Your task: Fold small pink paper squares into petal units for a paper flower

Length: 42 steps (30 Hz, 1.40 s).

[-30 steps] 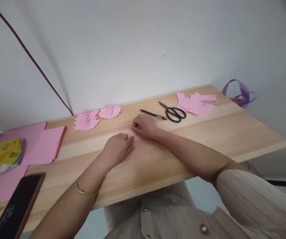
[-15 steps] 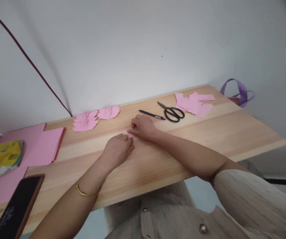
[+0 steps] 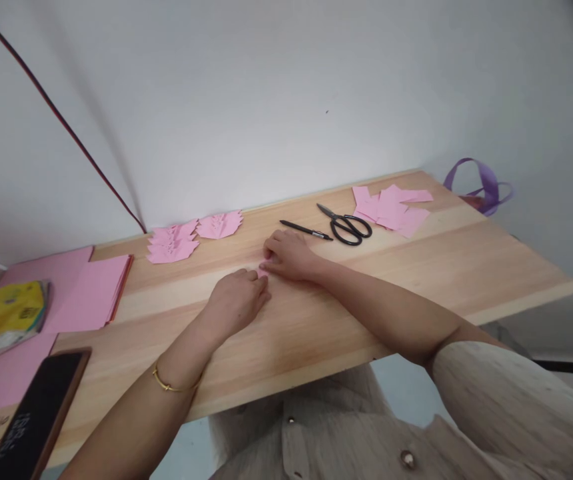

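Note:
My left hand (image 3: 236, 301) and my right hand (image 3: 290, 255) meet at the middle of the wooden table (image 3: 416, 267). Both have their fingers curled and pressed down on a small folded pink paper piece (image 3: 263, 272), of which only a sliver shows between them. A gold bangle (image 3: 171, 383) circles my left wrist. Most of the paper is hidden under my fingers.
Black scissors (image 3: 349, 225) and a black pen (image 3: 306, 230) lie behind my right hand. Pink paper scraps (image 3: 391, 208) sit far right, cut pink shapes (image 3: 191, 237) far left. Pink sheets (image 3: 86, 293), a yellow packet (image 3: 4, 317), a dark phone (image 3: 36, 413) and purple ribbon (image 3: 481, 183) ring the edges.
Both hands stay pressed on the pink paper in the same spot. Less of the paper shows between the fingers than a second ago.

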{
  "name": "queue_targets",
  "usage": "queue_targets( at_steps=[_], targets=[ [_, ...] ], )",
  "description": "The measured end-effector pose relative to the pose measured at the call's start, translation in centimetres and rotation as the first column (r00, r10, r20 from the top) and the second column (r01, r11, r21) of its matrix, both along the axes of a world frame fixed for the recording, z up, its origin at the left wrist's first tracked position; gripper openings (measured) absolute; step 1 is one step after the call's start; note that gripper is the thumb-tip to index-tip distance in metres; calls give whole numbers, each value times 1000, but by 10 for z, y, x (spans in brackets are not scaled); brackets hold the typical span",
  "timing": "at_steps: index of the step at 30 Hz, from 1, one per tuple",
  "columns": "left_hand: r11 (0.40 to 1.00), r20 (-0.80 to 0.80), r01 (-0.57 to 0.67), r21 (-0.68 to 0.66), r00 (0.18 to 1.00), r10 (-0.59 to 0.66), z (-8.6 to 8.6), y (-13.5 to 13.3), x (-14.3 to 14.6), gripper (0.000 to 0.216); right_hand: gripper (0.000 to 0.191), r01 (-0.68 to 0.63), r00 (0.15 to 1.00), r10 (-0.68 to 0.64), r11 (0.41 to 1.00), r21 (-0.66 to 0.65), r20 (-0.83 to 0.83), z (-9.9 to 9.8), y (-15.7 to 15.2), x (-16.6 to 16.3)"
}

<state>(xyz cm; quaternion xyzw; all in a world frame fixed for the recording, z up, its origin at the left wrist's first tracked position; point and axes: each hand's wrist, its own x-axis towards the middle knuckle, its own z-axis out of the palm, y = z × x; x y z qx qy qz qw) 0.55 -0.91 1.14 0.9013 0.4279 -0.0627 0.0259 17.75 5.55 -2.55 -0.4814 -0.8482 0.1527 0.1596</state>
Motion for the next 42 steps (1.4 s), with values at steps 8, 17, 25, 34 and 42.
queue_targets(
  at_steps=[8,17,25,34,42],
  targets=[
    [1000,-23,-18,-22,1000,18,5,-1,2,26,26,-12,1000,12,1000,11,-12,-4,3,2],
    [1000,-1,-6,-19,1000,6,3,-1,0,27,33,-78,997,77,997,-19,-8,-1,4,7],
    [1000,-21,-8,-14,1000,8,5,-1,1,27,22,-100,995,100,995,-28,-25,1,5,8],
    [1000,-3,-3,-23,1000,3,2,0,-1,27,29,-134,990,133,990,-39,-39,1,8,11],
    [1000,-12,-8,-28,1000,7,6,-1,1,28,17,-152,988,151,988,-25,-43,2,8,13]
  ],
)
